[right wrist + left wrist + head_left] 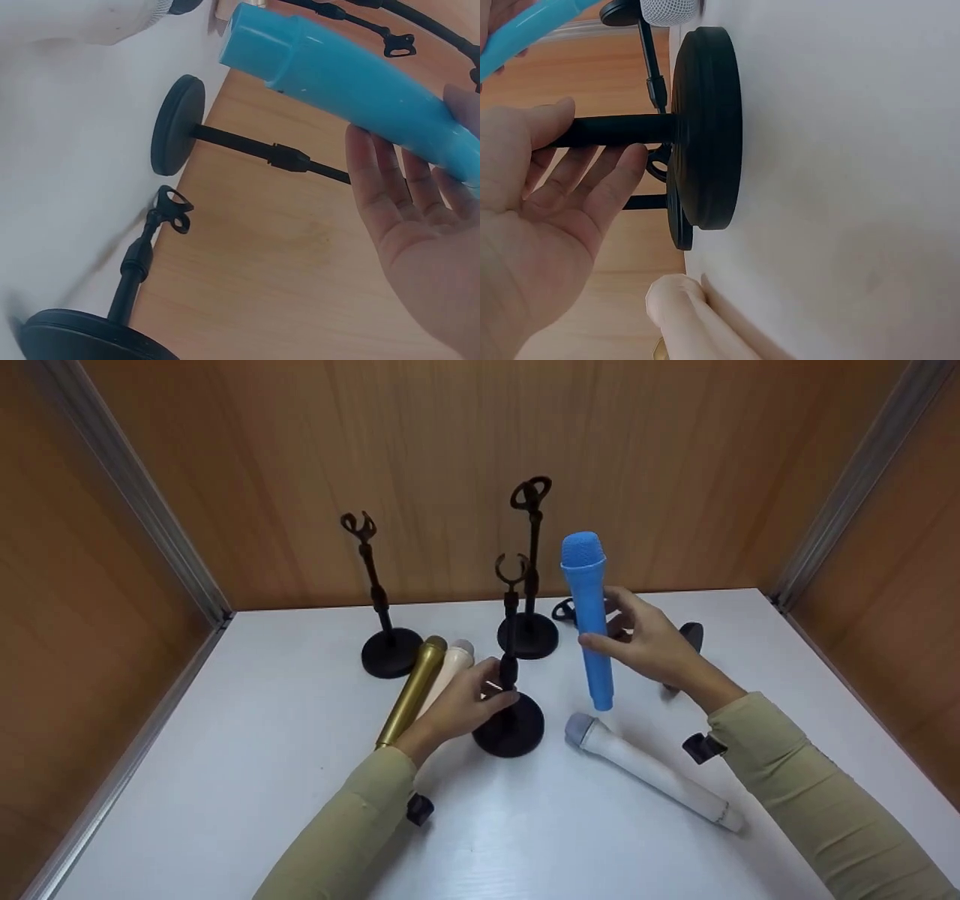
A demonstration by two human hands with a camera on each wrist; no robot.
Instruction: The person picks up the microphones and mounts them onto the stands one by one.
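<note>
My right hand (649,641) holds a blue microphone (586,600) upright above the table, head up, thumb on the near side. In the right wrist view its fingers curl under the blue body (352,82). My left hand (465,705) grips the lower pole of the front black microphone stand (510,739); the left wrist view shows thumb and fingers around that pole (622,130), just above the round base. The stand's open clip (512,568) points up, left of the blue microphone. Below the right hand lies a white microphone (652,769) with a grey head.
Two more black stands, one at back left (391,652) and one behind the front stand (529,637), stand upright. Another stand (135,262) lies on its side behind my right hand. A gold microphone (411,694) and a white one (452,666) lie by my left wrist. Wooden panels (450,450) enclose the table.
</note>
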